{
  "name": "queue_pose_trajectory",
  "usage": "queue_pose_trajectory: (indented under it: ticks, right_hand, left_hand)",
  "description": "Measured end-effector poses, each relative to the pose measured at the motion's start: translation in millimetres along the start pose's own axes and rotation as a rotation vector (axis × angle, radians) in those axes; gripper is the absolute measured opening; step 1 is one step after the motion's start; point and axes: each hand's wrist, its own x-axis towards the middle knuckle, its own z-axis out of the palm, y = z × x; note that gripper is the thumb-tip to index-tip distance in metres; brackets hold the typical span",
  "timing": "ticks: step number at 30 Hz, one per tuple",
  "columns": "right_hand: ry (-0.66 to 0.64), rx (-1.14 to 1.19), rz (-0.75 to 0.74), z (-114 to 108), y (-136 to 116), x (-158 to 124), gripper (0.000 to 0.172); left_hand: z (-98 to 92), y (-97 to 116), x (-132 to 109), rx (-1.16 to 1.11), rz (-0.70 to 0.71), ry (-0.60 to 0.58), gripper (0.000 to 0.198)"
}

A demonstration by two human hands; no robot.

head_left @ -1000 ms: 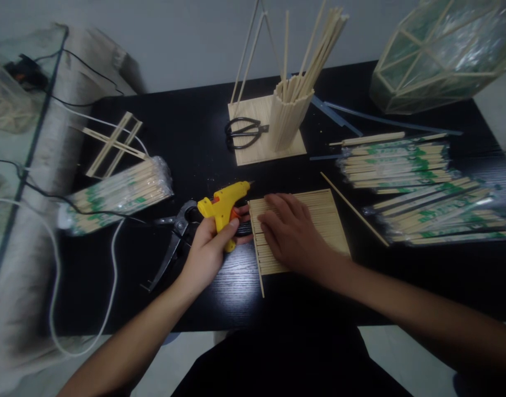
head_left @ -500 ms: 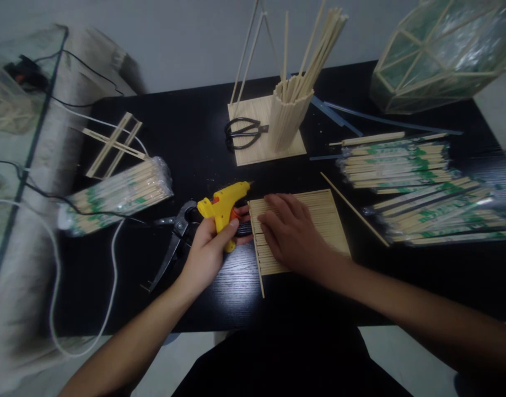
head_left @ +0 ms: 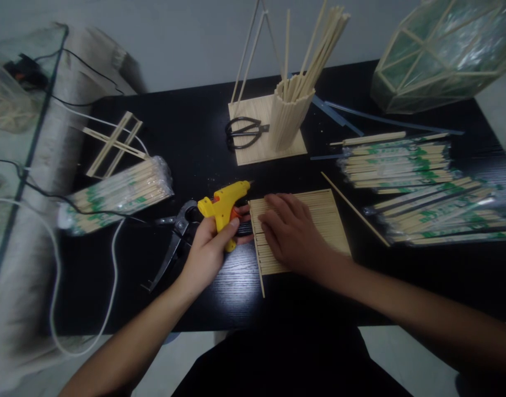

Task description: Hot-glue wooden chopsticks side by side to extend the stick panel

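Note:
My left hand (head_left: 207,251) is closed round the handle of a yellow glue gun (head_left: 224,203), whose nozzle points up and right. My right hand (head_left: 292,234) lies flat, fingers spread, on a mat of bamboo sticks laid side by side (head_left: 327,215) on the black table (head_left: 195,149). One stick (head_left: 259,270) lies across the mat's left edge, close to the gun. Black pliers (head_left: 174,242) rest just left of my left hand.
Wrapped chopstick bundles lie at left (head_left: 116,196) and right (head_left: 418,182). A stick-built cup of sticks (head_left: 290,116) and black scissors (head_left: 242,132) stand on a wooden square. A stick-and-film lantern frame (head_left: 439,49) sits far right. A stick cross frame (head_left: 112,144) and cables (head_left: 108,292) lie left.

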Motion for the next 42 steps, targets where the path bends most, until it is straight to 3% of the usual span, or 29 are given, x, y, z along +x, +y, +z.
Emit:
queue_pose_trajectory:
  ticks: [6,15,42]
  right_hand:
    - [-0.018,0.019,0.005,-0.5,0.5,-0.5,0.019]
    - [0.021,0.012,0.009,1.4,-0.2,0.0,0.036]
    - [-0.003,-0.013,0.001,2.5,0.5,-1.6,0.036]
  left_hand:
    - [0.9,0.4,-0.4,-0.008,-0.007,0.006,0.034]
    - [2.3,1.6,-1.0,-0.022,-0.006,0.008,0.034]
    - [1.9,1.2,-1.0,-0.018,0.000,0.003,0.033]
